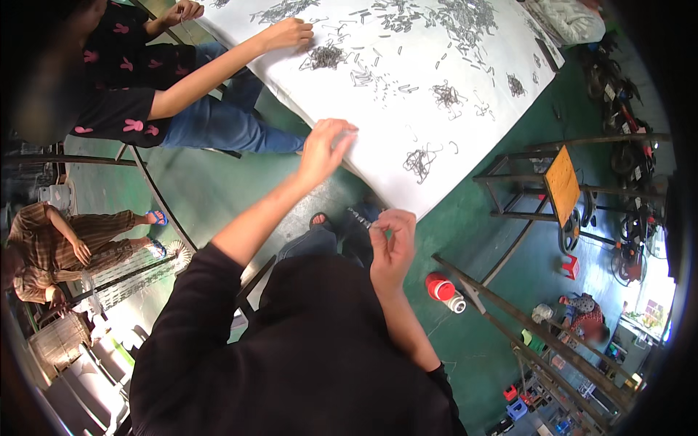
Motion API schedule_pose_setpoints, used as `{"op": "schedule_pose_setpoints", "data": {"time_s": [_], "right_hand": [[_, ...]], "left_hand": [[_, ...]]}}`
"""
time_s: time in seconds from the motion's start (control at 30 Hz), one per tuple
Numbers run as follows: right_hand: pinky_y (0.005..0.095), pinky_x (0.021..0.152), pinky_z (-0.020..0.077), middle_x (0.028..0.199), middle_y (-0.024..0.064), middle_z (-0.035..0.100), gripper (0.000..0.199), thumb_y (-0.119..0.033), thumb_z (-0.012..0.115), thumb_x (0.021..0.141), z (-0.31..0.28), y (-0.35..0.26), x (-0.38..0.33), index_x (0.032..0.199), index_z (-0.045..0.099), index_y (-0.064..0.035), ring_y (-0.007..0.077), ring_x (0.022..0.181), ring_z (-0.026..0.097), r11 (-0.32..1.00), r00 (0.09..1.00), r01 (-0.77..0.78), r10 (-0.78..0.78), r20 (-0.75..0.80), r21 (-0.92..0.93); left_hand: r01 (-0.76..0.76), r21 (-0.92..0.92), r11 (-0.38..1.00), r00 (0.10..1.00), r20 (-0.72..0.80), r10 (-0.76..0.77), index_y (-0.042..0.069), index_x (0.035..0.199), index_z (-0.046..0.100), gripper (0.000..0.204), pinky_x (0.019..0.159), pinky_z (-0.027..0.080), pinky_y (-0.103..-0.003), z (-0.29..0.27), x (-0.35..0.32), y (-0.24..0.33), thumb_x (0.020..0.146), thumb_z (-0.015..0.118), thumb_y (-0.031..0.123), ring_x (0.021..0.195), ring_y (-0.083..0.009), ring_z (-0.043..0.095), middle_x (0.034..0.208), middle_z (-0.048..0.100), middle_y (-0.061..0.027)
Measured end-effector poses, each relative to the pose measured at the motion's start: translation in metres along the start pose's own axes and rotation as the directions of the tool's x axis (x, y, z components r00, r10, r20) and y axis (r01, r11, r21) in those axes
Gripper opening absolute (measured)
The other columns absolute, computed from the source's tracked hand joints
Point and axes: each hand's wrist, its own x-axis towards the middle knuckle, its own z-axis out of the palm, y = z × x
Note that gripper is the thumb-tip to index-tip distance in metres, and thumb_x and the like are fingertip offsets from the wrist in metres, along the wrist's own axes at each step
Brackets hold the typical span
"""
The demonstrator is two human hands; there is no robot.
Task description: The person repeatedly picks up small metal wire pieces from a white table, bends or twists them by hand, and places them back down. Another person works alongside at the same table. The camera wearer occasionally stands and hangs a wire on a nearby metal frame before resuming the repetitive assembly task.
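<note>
My left hand (326, 154) is over the near left edge of the white-covered table (378, 145). Its fingers curve forward with the thumb apart, and nothing shows between them. At the table's near corner my right hand (392, 247) is closed in a pinch. A short dark segmented strand (359, 217), like small linked metal pieces, sticks out by its fingertips; its exact kind is too small to tell. Closest on the tabletop lies a small heap of bent dark wire hooks (419, 164). Another heap of hooks (448, 94) sits farther off.
Many dark elongated metal pieces (465, 25) spread over the far table. At the left, a co-worker's hand (289, 33) reaches to a hook pile (325, 57). A stool with a wooden seat (562, 185), a red container (439, 286) and metal rails (509, 316) stand at right.
</note>
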Motion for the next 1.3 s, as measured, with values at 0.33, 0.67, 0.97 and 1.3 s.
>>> {"op": "schedule_pose_setpoints", "data": {"time_s": [0.33, 0.67, 0.97, 1.3], "right_hand": [[0.0307, 0.076, 0.0451, 0.095, 0.0095, 0.053, 0.011, 0.000, 0.067, 0.081, -0.018, 0.022, 0.027, 0.087, 0.059, -0.0036, 0.0223, 0.087, 0.054, 1.000, 0.985, 0.010, -0.008, 0.175, -0.014], [0.0283, 0.073, 0.0447, 0.093, 0.0096, 0.051, 0.008, 0.002, 0.063, 0.083, -0.014, 0.026, 0.021, 0.087, 0.057, -0.0018, 0.0196, 0.082, 0.054, 0.998, 0.993, -0.066, 0.067, 0.094, -0.011], [0.0314, 0.070, 0.0421, 0.090, 0.0092, 0.051, 0.010, -0.011, 0.065, 0.088, 0.005, 0.026, 0.010, 0.088, 0.059, -0.0033, 0.0213, 0.080, 0.051, 0.988, 0.997, 0.044, -0.053, -0.054, -0.147], [0.0332, 0.074, 0.0437, 0.090, 0.0100, 0.052, 0.009, -0.009, 0.064, 0.088, 0.017, 0.014, 0.010, 0.089, 0.059, -0.0023, 0.0237, 0.085, 0.054, 0.979, 0.996, 0.024, -0.042, -0.082, -0.202]], "left_hand": [[-0.124, 0.543, 0.830, 0.991, 0.115, 0.073, 0.005, 0.091, 0.058, 0.013, 0.076, 0.050, -0.042, 0.065, 0.124, -0.091, 0.085, 0.064, 0.015, 0.089, -0.0289, 0.058, 0.090, 0.058, -0.0110], [0.245, 0.177, 0.953, 0.946, 0.173, -0.275, -0.002, 0.100, 0.054, 0.013, 0.067, 0.053, -0.034, 0.047, 0.093, -0.053, 0.089, 0.057, 0.003, 0.075, -0.0240, 0.065, 0.082, 0.067, -0.0141], [0.686, -0.456, 0.567, 0.699, 0.628, -0.342, -0.004, 0.106, 0.065, 0.018, 0.080, 0.055, -0.027, -0.021, -0.003, 0.061, 0.092, 0.061, 0.007, 0.090, -0.0143, 0.066, 0.103, 0.068, -0.0091], [0.580, -0.381, 0.720, 0.775, 0.531, -0.344, -0.001, 0.099, 0.070, 0.013, 0.081, 0.052, -0.025, -0.055, -0.034, 0.106, 0.089, 0.066, 0.006, 0.089, -0.0110, 0.065, 0.097, 0.071, -0.0066]]}}
